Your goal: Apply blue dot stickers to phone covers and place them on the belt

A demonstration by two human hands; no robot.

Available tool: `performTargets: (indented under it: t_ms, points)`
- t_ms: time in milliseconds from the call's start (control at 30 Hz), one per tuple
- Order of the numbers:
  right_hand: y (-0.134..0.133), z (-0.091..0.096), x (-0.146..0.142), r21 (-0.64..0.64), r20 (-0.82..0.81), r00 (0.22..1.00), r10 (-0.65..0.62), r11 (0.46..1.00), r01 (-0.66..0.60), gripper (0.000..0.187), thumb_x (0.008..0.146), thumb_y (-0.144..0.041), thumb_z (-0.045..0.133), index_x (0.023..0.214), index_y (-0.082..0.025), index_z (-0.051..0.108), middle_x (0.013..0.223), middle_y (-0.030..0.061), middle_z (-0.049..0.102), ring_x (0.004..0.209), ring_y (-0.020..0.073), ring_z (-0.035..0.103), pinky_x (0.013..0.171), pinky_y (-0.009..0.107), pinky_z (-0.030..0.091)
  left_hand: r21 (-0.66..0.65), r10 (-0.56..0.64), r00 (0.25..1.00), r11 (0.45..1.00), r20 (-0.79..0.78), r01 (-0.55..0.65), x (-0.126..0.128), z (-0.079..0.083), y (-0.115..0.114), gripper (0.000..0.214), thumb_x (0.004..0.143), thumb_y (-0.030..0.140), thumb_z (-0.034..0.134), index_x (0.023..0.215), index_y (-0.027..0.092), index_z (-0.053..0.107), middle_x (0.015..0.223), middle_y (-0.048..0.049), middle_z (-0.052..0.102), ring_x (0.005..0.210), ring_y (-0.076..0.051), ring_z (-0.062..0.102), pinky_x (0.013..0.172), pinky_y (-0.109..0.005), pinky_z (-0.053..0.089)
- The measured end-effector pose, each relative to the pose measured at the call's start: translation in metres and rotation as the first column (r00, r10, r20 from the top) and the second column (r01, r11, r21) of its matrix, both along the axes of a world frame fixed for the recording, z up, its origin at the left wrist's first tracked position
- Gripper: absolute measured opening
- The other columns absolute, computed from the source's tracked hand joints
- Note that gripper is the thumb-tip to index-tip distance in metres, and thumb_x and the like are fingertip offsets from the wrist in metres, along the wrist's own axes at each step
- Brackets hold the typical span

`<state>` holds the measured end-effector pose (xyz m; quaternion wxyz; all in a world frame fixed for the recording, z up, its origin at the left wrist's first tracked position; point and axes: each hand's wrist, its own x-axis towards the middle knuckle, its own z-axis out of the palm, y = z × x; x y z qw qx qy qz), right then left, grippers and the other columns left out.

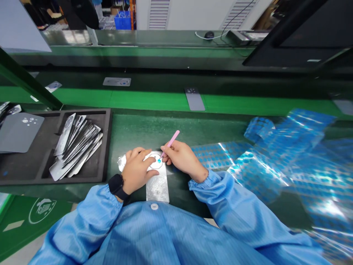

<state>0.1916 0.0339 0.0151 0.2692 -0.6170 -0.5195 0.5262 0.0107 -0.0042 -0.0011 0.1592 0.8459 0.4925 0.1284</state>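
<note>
A flat silvery panel [157, 186], shaped like a phone back cover with a ring outline near its far end, lies on the green bench before me. My left hand [139, 167] rests on its left side, fingers spread. Between the fingertips of my right hand [180, 156] is a pair of pink tweezers [173, 138], pointing down at the ring. Close to the tips shows a small blue sticker [159, 161]; whether the tweezers grip it I cannot tell. Crumpled silvery film [121, 162] shows beside my left hand.
On the left, a black tray [109, 147] holds several stacked panels [79, 143] and a grey cover [23, 132]. Sheets of blue round stickers [264, 173] spread over the right side. Beyond the bench, a green conveyor belt [149, 99] carries a grey cover [194, 99] and a silvery panel [117, 81].
</note>
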Motion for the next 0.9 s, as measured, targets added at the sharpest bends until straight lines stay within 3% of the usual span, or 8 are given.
performTargets:
  t_ms: [400, 533, 633, 733, 833, 900]
  points:
    - [-0.002, -0.001, 0.000, 0.060, 0.054, 0.998, 0.026, 0.998, -0.030, 0.016, 0.085, -0.019, 0.061, 0.069, -0.019, 0.058, 0.054, -0.0014, 0.065, 0.044, 0.0102, 0.061, 0.043, 0.017, 0.047, -0.003, -0.001, 0.995, 1.000, -0.105, 0.001, 0.006, 0.009, -0.005, 0.024, 0.082, 0.033, 0.068, 0.106, 0.032, 0.071, 0.130, -0.0107, 0.058, 0.117, -0.034, 0.044, 0.085, -0.049, 0.034]
    - [-0.001, -0.002, 0.003, 0.017, -0.033, 0.999, -0.032, 0.999, 0.032, 0.014, 0.087, -0.024, 0.059, 0.074, -0.019, 0.056, 0.054, -0.0010, 0.064, 0.043, 0.0113, 0.060, 0.044, 0.020, 0.047, -0.010, -0.001, 0.991, 1.000, -0.132, 0.000, 0.009, 0.013, -0.005, 0.026, 0.082, 0.031, 0.068, 0.108, 0.032, 0.071, 0.128, -0.0111, 0.058, 0.115, -0.034, 0.045, 0.085, -0.050, 0.035]
    - [-0.001, 0.002, 0.008, 0.059, -0.009, 0.997, -0.073, 0.996, 0.073, 0.013, 0.088, -0.027, 0.056, 0.077, -0.020, 0.054, 0.057, -0.0002, 0.064, 0.048, 0.0131, 0.061, 0.049, 0.023, 0.049, -0.016, -0.004, 0.990, 1.000, -0.144, 0.002, 0.010, 0.014, -0.005, 0.025, 0.082, 0.031, 0.069, 0.106, 0.031, 0.071, 0.128, -0.0118, 0.058, 0.116, -0.035, 0.045, 0.084, -0.050, 0.035]
    - [-0.002, 0.008, 0.014, 0.216, 0.187, 0.982, -0.023, 0.976, -0.018, 0.017, 0.087, -0.028, 0.054, 0.071, -0.021, 0.055, 0.063, 0.0015, 0.065, 0.059, 0.0160, 0.062, 0.058, 0.026, 0.049, -0.025, 0.015, 0.992, 1.000, -0.127, -0.018, 0.010, 0.013, -0.006, 0.023, 0.081, 0.030, 0.069, 0.104, 0.031, 0.073, 0.127, -0.0116, 0.057, 0.116, -0.035, 0.044, 0.084, -0.050, 0.036]
    - [-0.003, 0.011, 0.015, 0.334, 0.397, 0.915, 0.070, 0.918, -0.215, 0.019, 0.087, -0.020, 0.048, 0.070, -0.020, 0.056, 0.073, 0.0041, 0.065, 0.072, 0.0179, 0.062, 0.069, 0.029, 0.047, -0.042, 0.030, 0.992, 0.998, -0.119, -0.036, 0.010, 0.013, -0.006, 0.022, 0.081, 0.029, 0.069, 0.102, 0.032, 0.074, 0.128, -0.0114, 0.057, 0.116, -0.035, 0.043, 0.084, -0.050, 0.036]
    - [-0.003, 0.010, 0.012, 0.340, 0.479, 0.861, 0.170, 0.868, -0.361, 0.019, 0.085, -0.011, 0.045, 0.076, -0.019, 0.059, 0.082, 0.0066, 0.064, 0.082, 0.0186, 0.061, 0.077, 0.029, 0.046, -0.044, 0.032, 0.993, 0.998, -0.112, -0.037, 0.010, 0.013, -0.006, 0.022, 0.080, 0.028, 0.070, 0.102, 0.032, 0.074, 0.128, -0.0105, 0.057, 0.117, -0.035, 0.042, 0.084, -0.050, 0.037]
